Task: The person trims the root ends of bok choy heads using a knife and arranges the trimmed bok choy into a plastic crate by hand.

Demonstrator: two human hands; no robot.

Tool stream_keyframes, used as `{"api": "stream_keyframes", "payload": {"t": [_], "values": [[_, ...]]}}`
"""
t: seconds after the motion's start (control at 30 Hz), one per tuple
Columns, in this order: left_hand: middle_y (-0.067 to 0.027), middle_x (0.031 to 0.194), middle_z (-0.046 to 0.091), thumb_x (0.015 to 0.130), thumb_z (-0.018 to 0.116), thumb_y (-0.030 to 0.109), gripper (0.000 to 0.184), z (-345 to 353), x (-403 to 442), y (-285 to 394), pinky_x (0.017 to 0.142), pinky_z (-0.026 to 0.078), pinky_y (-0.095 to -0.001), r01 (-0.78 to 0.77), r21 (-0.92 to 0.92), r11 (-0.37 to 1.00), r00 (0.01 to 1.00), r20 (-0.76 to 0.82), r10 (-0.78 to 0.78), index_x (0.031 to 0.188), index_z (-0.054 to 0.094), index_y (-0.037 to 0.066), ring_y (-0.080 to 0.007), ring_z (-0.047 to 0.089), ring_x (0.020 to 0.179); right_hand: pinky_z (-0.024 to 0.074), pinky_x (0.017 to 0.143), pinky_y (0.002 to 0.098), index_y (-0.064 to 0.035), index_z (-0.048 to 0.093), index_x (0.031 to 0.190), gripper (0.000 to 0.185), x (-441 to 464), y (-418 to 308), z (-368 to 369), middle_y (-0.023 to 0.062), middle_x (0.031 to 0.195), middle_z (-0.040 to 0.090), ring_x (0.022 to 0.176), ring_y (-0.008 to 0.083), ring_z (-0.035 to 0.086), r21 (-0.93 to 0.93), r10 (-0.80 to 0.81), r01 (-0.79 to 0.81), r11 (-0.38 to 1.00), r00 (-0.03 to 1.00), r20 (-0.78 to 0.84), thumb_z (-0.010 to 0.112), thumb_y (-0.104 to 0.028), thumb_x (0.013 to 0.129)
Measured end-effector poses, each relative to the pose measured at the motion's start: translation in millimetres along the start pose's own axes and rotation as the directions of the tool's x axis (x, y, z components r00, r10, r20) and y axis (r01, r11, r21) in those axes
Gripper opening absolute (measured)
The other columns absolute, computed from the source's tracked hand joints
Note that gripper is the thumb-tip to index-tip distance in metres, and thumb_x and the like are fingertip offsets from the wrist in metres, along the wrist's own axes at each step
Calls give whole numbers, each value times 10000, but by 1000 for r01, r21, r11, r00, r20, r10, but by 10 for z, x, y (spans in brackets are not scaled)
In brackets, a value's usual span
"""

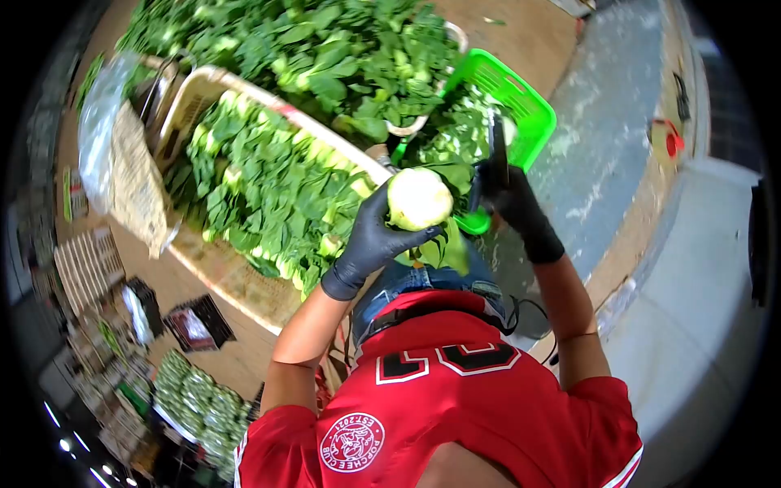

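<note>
My left hand [373,240], in a black glove, is wrapped round a head of bok choy [420,199]. Its pale, round cut base faces up at me, and green leaves hang below. To the right, my right hand [519,210], also black-gloved, is closed on a knife [498,146] with a dark blade pointing away from me. The blade stands apart from the bok choy, over a bright green basket [537,122] holding leaves and trimmings. Fine detail of the knife's handle is hidden by the fingers.
Left of me, a long pale crate [313,126] holds rows of bok choy. Beyond it lies a large heap of leafy greens [301,53]. Plastic sheeting [104,134] drapes the crate's far end. A dark crate [198,323] and bagged vegetables [199,398] stand on the floor at lower left.
</note>
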State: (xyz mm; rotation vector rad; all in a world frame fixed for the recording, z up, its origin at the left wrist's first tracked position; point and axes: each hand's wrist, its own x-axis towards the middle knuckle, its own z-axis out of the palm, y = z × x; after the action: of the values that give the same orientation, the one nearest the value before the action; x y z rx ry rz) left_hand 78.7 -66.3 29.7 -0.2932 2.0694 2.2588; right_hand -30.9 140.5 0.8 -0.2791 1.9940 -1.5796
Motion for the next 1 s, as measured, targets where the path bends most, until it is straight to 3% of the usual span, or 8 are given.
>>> {"api": "stream_keyframes", "payload": {"t": [0.1,0.23,0.53,0.63,0.67,0.83,0.9,1.0], "values": [[-100,1067,598,635,816,128,625,235,191,-4,885,450,-318,-22,39,999,999,49,20,1155,496,-8,-183,576,986,452,497,367,-64,593,794,202,-75,-27,-483,126,615,553,526,284,574,-685,-431,188,704,880,-201,699,-226,735],[-143,1005,605,657,797,154,560,481,384,65,817,471,-328,-153,317,936,985,120,120,1105,503,-10,-227,608,922,451,492,390,-73,522,690,249,-462,-242,-504,103,627,552,543,300,565,-810,-259,207,548,963,72,674,-267,731],[-143,937,623,665,790,142,492,865,568,-22,752,498,-341,-186,389,902,969,227,102,1040,514,-18,-238,629,857,437,473,404,-91,542,684,130,-540,-38,-622,105,581,526,521,286,555,-749,-423,274,604,906,-9,605,-194,732],[-169,909,622,629,814,140,510,978,576,-108,718,504,-362,-260,365,894,944,290,156,999,499,-18,-281,638,837,458,499,403,-70,585,668,202,-347,1494,-1070,128,612,586,550,257,594,-680,-157,68,730,985,-70,561,-233,784],[-174,919,622,632,814,150,517,1013,591,-98,718,504,-361,-276,357,893,941,289,175,1003,495,-19,-287,636,846,477,537,364,-56,632,711,238,-412,1403,-1209,157,653,613,599,250,625,-561,320,-307,769,944,-79,586,-271,803],[-199,1043,589,710,767,218,642,1175,790,-367,823,476,-369,-160,293,943,954,292,71,1187,409,-19,-293,603,976,476,768,348,4,495,1193,546,-663,525,-1020,168,999,603,890,259,612,159,59,-22,987,971,-230,723,-187,736],[-214,1117,562,740,742,226,732,1299,818,-271,857,462,-361,-182,271,945,936,342,83,1297,331,-10,-296,579,1034,466,780,338,6,459,1221,594,-568,359,-865,150,997,583,903,236,594,-338,-290,218,916,940,-180,727,-189,728],[-222,1135,560,761,722,270,727,1165,934,-354,886,441,-349,-119,343,932,883,466,-59,1313,343,-15,-289,570,1048,464,779,333,-5,481,1205,578,-525,262,-981,148,956,584,883,218,590,-337,-292,233,912,947,-137,729,-200,720]]}}
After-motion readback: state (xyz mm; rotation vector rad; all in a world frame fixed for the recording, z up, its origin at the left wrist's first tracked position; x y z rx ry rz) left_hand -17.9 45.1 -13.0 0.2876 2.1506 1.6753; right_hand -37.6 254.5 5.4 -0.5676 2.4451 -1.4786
